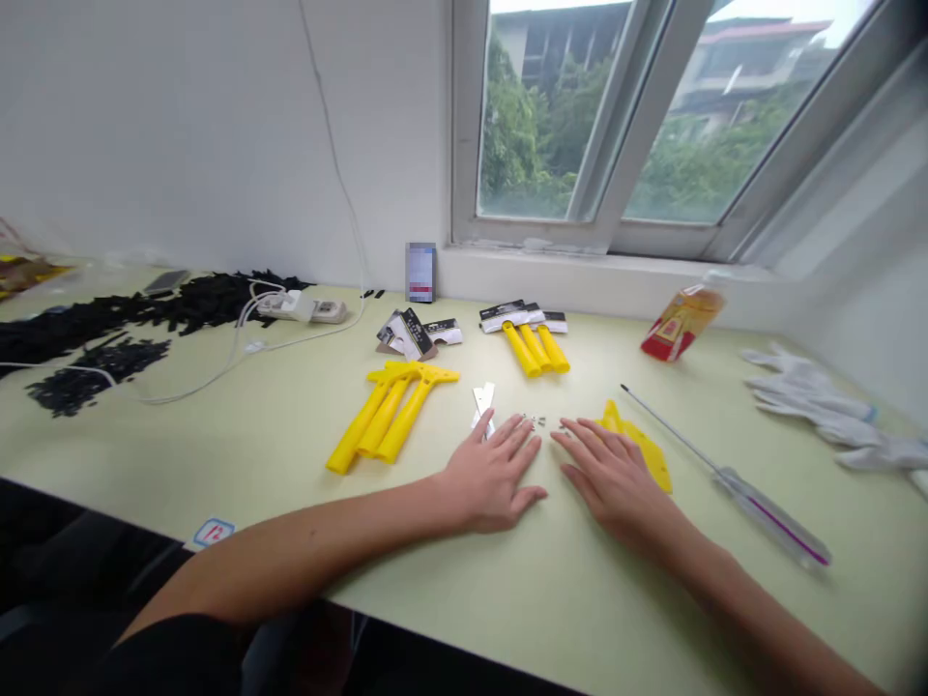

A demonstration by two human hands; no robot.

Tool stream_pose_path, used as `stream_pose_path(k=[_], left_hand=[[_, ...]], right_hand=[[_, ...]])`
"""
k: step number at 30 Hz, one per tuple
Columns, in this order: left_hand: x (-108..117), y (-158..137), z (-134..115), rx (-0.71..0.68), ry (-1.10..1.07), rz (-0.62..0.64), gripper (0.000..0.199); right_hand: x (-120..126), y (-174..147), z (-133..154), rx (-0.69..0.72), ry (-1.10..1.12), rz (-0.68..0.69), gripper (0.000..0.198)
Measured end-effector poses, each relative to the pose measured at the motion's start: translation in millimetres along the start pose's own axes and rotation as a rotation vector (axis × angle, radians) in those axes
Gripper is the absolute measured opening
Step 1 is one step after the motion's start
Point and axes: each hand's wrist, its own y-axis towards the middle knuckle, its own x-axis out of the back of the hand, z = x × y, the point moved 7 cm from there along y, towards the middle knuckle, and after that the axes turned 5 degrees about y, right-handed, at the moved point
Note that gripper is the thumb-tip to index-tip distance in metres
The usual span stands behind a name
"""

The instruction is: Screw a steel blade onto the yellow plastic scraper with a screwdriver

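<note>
My left hand [494, 476] lies flat on the table with its fingers spread, its fingertips by the thin metal blades [481, 404], which it partly covers. My right hand [615, 476] also rests palm down, fingers stretched, overlapping yellow plastic pieces [645, 447]. Several small screws [537, 420] lie between and beyond the fingertips. Left of my hands are three yellow scraper handles [391, 416] with T-shaped heads. Farther back, three yellow tubes [535, 348] have black-and-white cards at their upper ends. A long screwdriver [754, 512] with a clear handle lies right of my right hand.
Black-and-white cards [407, 333] and a propped phone [420, 273] stand near the wall. A drink bottle [681, 319] and white gloves [816, 401] are at the right. At the left are a power strip [311, 307], trailing cables and black strips [203, 300].
</note>
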Motion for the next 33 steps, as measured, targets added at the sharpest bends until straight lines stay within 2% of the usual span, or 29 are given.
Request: stream_pose_path(k=[5,14,21,27,33], left_hand=[[4,-2,0,-0.003,-0.007,-0.002,0.069],[5,-5,-1,-0.002,-0.023,-0.031,0.064],[9,-6,-2,-0.021,-0.035,-0.082,0.06],[11,-7,-3,-0.024,-0.044,-0.105,0.058],[14,-6,-2,-0.029,-0.054,-0.136,0.057]], right_hand=[[-3,17,-13,-0.047,-0.023,-0.075,0.038],[9,56,-13,-0.126,0.012,-0.073,0.031],[26,125,-36,-0.276,-0.007,-0.037,0.036],[6,180,-32,-0.367,-0.099,0.089,0.04],[-21,205,-30,-0.448,-0.106,0.222,0.037]])
